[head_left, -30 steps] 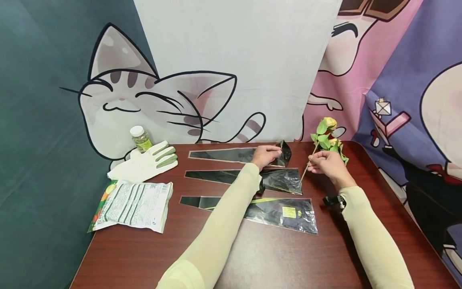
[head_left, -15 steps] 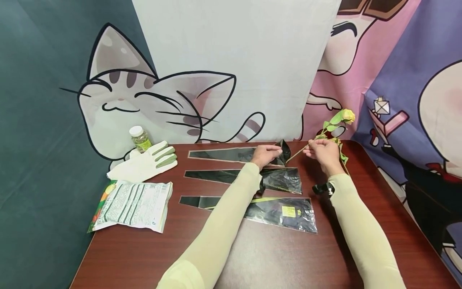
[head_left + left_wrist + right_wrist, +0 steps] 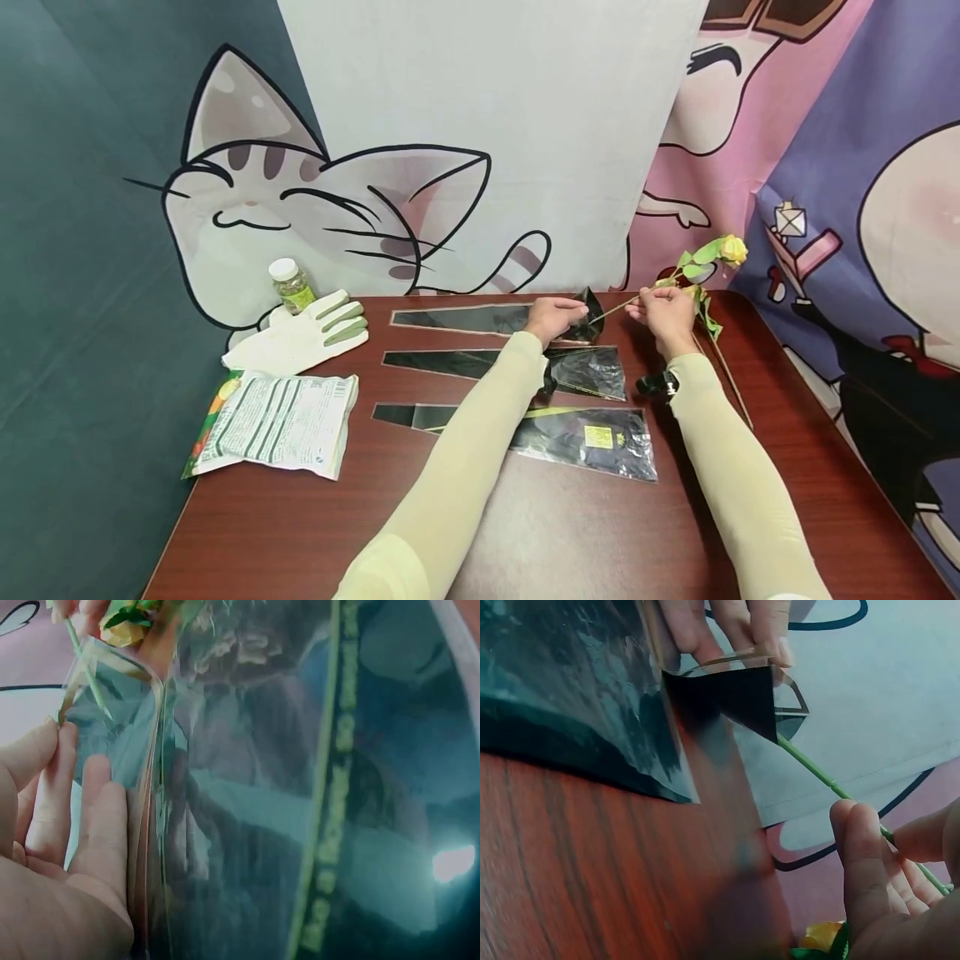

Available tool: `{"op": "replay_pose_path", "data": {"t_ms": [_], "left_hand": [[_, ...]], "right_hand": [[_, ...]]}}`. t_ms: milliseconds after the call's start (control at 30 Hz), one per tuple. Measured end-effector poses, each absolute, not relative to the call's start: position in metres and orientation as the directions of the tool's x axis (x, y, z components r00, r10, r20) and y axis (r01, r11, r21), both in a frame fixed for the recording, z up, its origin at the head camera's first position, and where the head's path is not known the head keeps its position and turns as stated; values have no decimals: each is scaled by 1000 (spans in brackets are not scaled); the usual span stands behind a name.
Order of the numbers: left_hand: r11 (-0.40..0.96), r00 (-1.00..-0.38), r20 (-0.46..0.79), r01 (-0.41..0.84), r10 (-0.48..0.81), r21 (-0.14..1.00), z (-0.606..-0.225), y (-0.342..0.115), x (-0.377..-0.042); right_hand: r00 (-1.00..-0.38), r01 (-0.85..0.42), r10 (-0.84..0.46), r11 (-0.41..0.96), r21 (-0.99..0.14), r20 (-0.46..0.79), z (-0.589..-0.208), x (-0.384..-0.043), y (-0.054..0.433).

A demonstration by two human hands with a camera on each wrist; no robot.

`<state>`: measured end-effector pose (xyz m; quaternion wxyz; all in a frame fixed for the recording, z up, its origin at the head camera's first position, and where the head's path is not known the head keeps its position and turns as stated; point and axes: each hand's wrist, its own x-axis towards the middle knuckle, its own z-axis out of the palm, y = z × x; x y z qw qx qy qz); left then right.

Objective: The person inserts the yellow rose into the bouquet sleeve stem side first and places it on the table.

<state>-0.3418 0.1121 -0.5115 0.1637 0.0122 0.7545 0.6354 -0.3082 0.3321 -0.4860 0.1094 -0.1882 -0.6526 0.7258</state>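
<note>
My left hand [image 3: 553,318] pinches the edge of the farthest clear-and-black flower sleeve [image 3: 472,319], lifting its wide mouth. In the right wrist view that sleeve's mouth [image 3: 735,694] stands spread. My right hand [image 3: 666,318] pinches the green stem [image 3: 808,765] of a yellow rose [image 3: 733,250] between thumb and fingers. The stem slants down to the left, its cut end inside the sleeve mouth, as the left wrist view shows. Flower and leaves stick out beyond the right hand. A further yellow rose [image 3: 707,315] lies beneath the right hand, partly hidden, with stems running toward the right forearm.
Two more flat sleeves lie nearer me, a middle one [image 3: 588,372] and a front one [image 3: 577,442], partly under the left arm. Leftward are a white-and-green glove [image 3: 300,337], a lidded jar [image 3: 292,286] and a printed white packet [image 3: 281,425]. A cartoon cloth hangs behind the table.
My right hand has moved left and away from me, tilting the rose so its stem end passes from above the middle sleeve into the far sleeve's mouth. The left hand keeps its place.
</note>
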Motion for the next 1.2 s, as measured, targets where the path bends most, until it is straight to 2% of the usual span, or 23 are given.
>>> {"op": "replay_pose_path", "data": {"t_ms": [167, 367, 567, 967, 1200], "left_hand": [[217, -954, -228, -185, 196, 958, -508, 118, -339], [101, -957, -215, -199, 193, 975, -505, 128, -337], [66, -952, -228, -219, 205, 973, -508, 134, -340], [102, -959, -162, -141, 234, 985, -510, 134, -342], [184, -969, -107, -66, 221, 981, -510, 140, -343]], "right_hand": [[-904, 88, 404, -147, -985, -141, -492, -311, 328], [-912, 96, 385, -131, -987, -140, -495, -313, 324], [-914, 118, 373, -139, -983, -162, -499, -312, 321], [-927, 177, 296, -202, -963, -232, -502, -310, 316], [-930, 207, 265, -198, -958, -256, -503, -311, 312]]}}
